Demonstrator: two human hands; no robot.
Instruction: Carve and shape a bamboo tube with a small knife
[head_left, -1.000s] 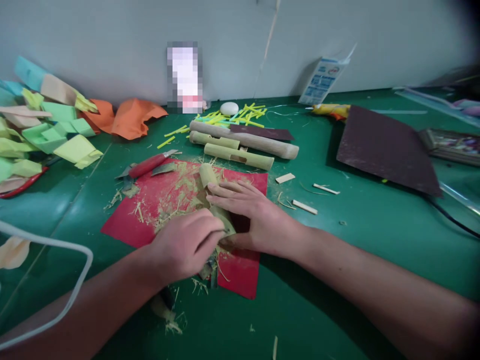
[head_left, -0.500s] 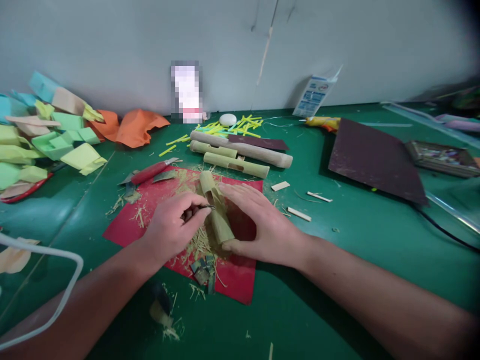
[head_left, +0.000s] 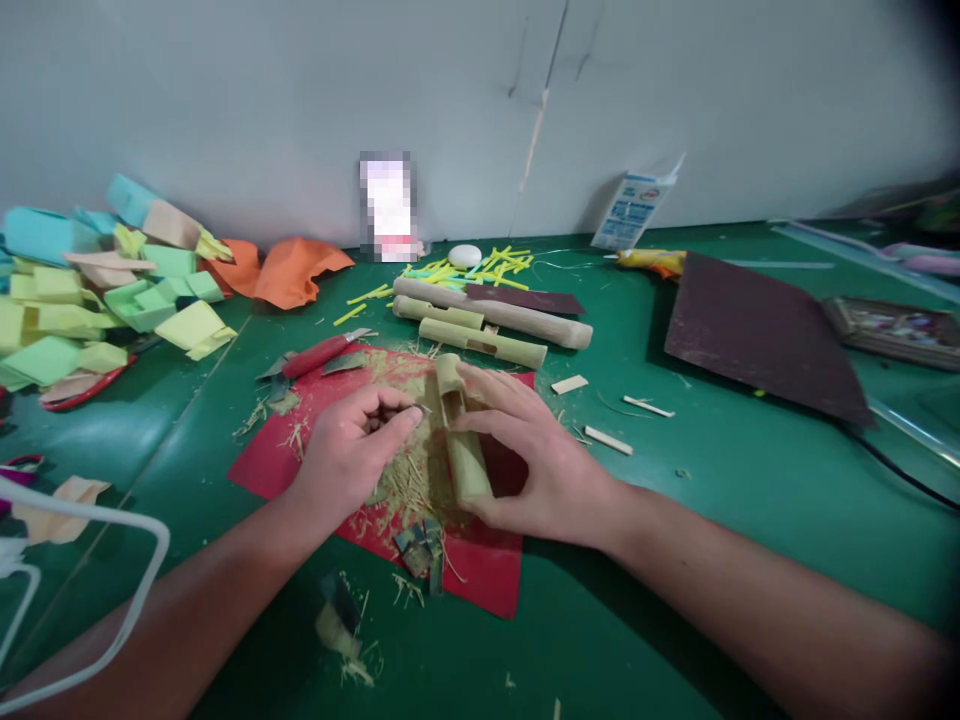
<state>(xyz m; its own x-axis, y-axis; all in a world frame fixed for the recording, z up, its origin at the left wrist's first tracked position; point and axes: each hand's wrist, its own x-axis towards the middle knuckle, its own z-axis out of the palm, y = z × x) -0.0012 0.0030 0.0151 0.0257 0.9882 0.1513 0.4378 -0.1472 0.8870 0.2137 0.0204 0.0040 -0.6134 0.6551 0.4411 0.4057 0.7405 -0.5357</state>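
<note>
My right hand grips a short bamboo tube from its right side, thumb at the near end and fingers along the upper part. The tube has a notch cut in its side and is held over a red sheet. Left of it, my left hand is closed in a pinch on a small thin dark piece, like a blade; only its tip shows, just apart from the tube. Pale bamboo shavings cover the sheet below. A red-handled knife lies at the sheet's far left edge.
Behind the sheet lie more bamboo pieces and yellow strips. Folded coloured papers fill the left. A dark brown sheet is at right, with small wood slips nearer. A white frame crosses the lower left.
The dark piece's tip, at the tube's notch before, is now apart from it. My right hand has turned the tube slightly, and its fingers have bent further around it. The view has shifted slightly.
</note>
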